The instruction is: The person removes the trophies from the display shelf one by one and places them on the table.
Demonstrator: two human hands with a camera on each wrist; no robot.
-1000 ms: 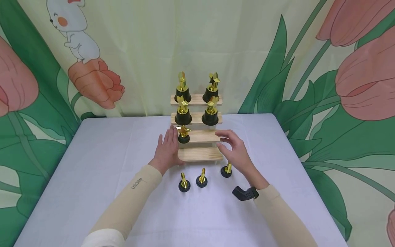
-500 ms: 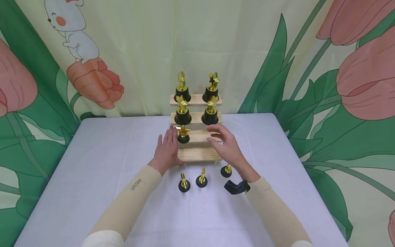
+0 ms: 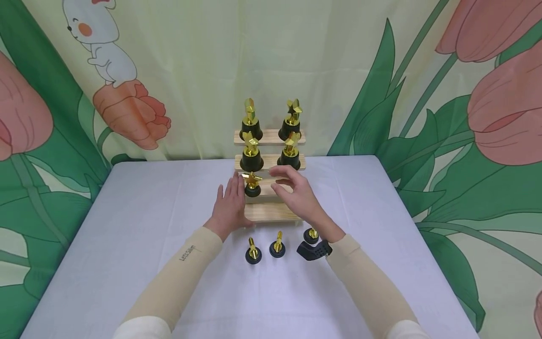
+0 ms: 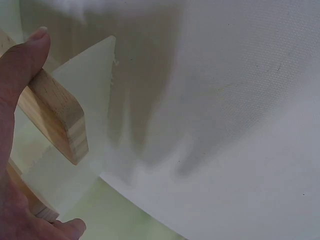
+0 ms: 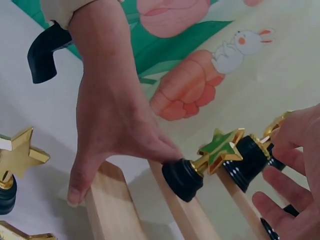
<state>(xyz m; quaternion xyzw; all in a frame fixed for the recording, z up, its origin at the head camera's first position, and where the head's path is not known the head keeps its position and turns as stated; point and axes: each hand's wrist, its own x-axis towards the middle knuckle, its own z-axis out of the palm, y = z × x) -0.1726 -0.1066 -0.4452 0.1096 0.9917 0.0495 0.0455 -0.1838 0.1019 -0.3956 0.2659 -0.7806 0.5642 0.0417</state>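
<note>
The right hand [image 3: 296, 195] has shifted leftward to mid-frame, loosely curved, empty; the straight-fingered left hand [image 3: 229, 207] touches the four-shelf wooden rack [image 3: 271, 213] bearing five star trophies [image 3: 251, 160]; three star trophies [image 3: 253, 254] stand lower centre.

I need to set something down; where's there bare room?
Bare: table left of the left hand and right of the right hand; lowest shelf, where it shows. Crowded: upper two shelves, two trophies each; in front, three small trophies.

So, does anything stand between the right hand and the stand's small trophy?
Nothing visible: only wooden shelf lies between the right hand and the small trophy; the left hand is on the trophy's far side.
</note>
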